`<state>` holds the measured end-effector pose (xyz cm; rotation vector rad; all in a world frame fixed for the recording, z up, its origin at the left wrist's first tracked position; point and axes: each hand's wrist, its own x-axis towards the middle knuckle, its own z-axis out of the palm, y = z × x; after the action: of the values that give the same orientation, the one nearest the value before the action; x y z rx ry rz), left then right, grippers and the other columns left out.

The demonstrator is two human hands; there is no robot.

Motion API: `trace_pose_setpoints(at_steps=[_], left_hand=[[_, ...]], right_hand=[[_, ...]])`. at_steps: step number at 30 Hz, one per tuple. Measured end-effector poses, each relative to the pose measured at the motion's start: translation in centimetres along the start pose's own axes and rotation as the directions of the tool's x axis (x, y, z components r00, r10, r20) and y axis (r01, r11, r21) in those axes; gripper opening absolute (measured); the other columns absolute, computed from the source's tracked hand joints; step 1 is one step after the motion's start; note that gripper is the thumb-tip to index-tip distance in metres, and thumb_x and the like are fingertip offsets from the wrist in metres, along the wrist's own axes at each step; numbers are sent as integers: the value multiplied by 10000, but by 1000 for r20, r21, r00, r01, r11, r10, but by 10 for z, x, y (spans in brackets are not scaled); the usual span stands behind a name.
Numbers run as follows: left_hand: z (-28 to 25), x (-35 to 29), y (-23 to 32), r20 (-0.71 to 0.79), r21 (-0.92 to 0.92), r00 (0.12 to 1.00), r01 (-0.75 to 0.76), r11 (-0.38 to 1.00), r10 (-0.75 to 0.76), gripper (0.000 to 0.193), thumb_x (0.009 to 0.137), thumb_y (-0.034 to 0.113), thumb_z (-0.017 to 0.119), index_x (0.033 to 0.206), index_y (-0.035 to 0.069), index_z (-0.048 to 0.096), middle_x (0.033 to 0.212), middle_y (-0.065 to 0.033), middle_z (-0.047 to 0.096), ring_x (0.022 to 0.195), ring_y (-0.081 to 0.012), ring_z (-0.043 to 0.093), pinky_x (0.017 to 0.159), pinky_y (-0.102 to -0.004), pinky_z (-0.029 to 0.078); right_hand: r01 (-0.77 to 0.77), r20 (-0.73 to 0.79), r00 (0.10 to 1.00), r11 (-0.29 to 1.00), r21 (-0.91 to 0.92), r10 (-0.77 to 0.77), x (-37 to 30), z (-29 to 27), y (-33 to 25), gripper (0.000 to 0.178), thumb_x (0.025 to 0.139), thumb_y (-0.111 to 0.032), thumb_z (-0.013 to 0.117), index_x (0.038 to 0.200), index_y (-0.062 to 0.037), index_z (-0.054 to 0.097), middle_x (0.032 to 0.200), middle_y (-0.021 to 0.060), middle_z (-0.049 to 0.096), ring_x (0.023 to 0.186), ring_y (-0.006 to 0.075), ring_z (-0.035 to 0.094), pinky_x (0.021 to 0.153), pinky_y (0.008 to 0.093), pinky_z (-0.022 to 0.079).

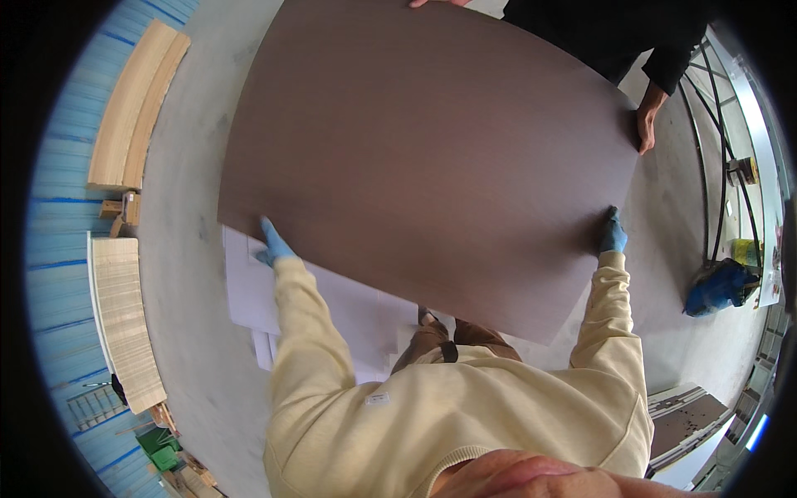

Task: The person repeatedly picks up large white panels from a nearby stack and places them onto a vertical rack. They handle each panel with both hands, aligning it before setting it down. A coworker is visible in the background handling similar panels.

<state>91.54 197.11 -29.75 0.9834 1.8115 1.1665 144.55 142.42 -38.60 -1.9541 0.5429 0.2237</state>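
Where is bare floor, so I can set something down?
Left: the floor strip between the pale boards and the brown panel. Right: the floor patch between panel and blue bag. Crowded: white sheets below the panel's near-left edge.

The one view looks from the wearer's head, through the left lens of a side-by-side pair, steeply downward over the cream sweater (465,407), which sits very near across the bottom middle of the frame. It is upright and unmirrored. Farther off, the brown panel (423,158) spans the centre and top; the grey floor (189,249) lies beyond it. The wide fisheye reaches from the blue ribbed surface (62,228) at far left to the blue bag (719,287) at right, bending straight edges toward its dark rim.
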Motion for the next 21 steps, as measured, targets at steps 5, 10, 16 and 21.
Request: trace_pose_setpoints(at_steps=[5, 10, 16, 21], left_hand=[[-68, -31, -69, 478, -346, 822, 501, 793, -311, 820, 902, 553, 726, 1535, 90, 488, 1543, -114, 516, 1391, -308, 485, 1163, -495, 392], [-83, -4, -117, 167, -349, 900, 435, 830, -402, 782, 989, 666, 505, 1596, 180, 419, 1617, -54, 441, 1451, -287, 431, 1218, -466, 359], [-116, 35, -134, 166, -433, 911, 410, 802, -377, 818, 1010, 695, 423, 1615, 146, 390, 1660, -64, 388, 1482, -301, 392, 1246, -450, 307], [-146, 48, -134, 225, -552, 932, 362, 751, -284, 827, 1009, 697, 434, 1613, 135, 387, 1653, -72, 395, 1481, -321, 389, 1244, -461, 309]], right_hand=[[42, -106, 992, 969, -245, -70, 9, -13, -9, 882, 912, -723, 638, 1158, 119, 725, 1094, 254, 765, 1023, 265, 700, 928, 429, 528], [143, -194, 971, 990, 0, -140, -23, 3, -13, 699, 959, -593, 684, 983, 100, 773, 862, 90, 753, 792, 151, 600, 772, 334, 515], [303, -199, 938, 950, 77, -283, -107, 12, -57, 661, 966, -598, 684, 779, 34, 740, 714, 21, 637, 689, 152, 486, 671, 366, 464], [384, -112, 917, 923, -17, -383, -185, 26, -116, 653, 980, -609, 652, 1031, 27, 789, 964, 84, 743, 858, 185, 611, 825, 367, 521]])
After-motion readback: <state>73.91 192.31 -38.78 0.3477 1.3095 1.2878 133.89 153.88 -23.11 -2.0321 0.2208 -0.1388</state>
